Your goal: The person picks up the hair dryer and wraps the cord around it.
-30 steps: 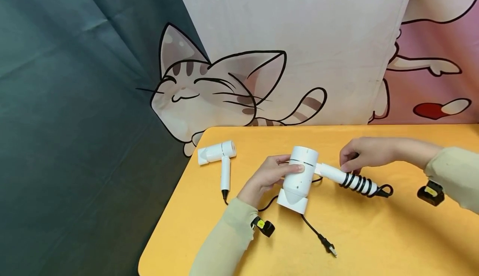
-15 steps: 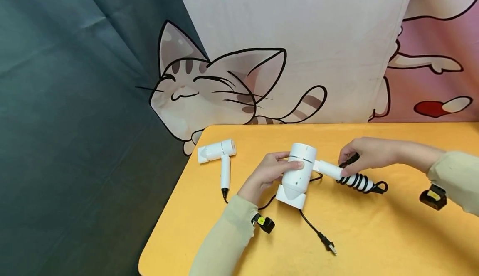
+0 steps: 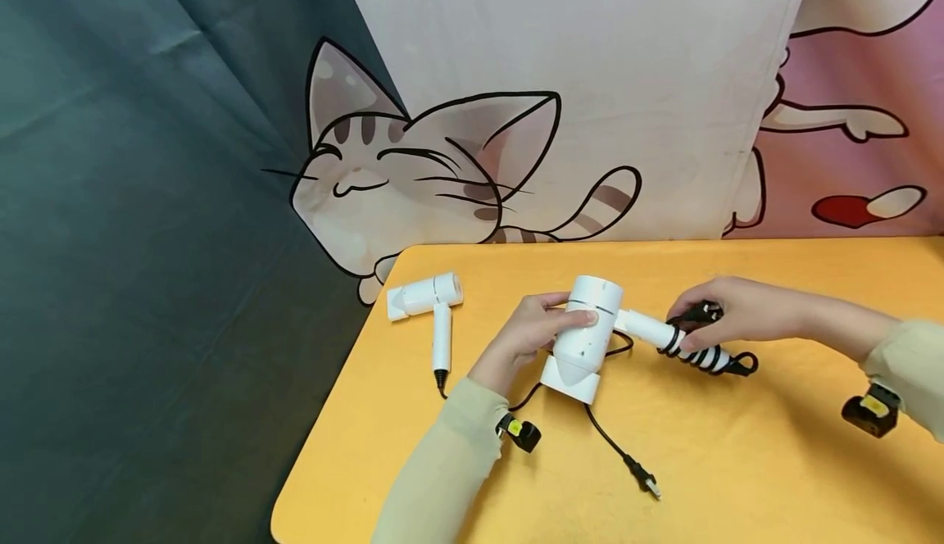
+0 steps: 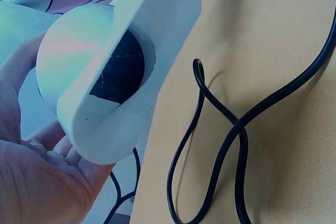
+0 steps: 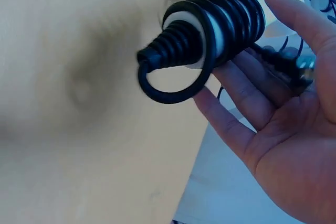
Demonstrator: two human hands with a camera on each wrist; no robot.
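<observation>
A white hair dryer (image 3: 583, 355) is held above the yellow table. My left hand (image 3: 527, 331) grips its barrel, thumb on the near side. Its flat nozzle (image 4: 118, 129) faces the left wrist camera. Black cord (image 5: 239, 24) winds in several turns around the handle and leaves a loop at the handle's end. My right hand (image 3: 745, 312) holds the wrapped handle, with the thumb on one side and fingers beneath, in the right wrist view. The cord's dark plug end (image 3: 710, 311) shows between that hand's thumb and fingers.
A second, similar white hair dryer (image 3: 425, 298) lies at the table's back left. A black cord trails from it behind the held dryer, and a plug (image 3: 643, 476) rests in front. The yellow table (image 3: 369, 462) ends at a left edge; printed fabric hangs behind.
My right hand has shifted right along the handle, and the cord's plug end has come into view in it. The held dryer has moved slightly left.
</observation>
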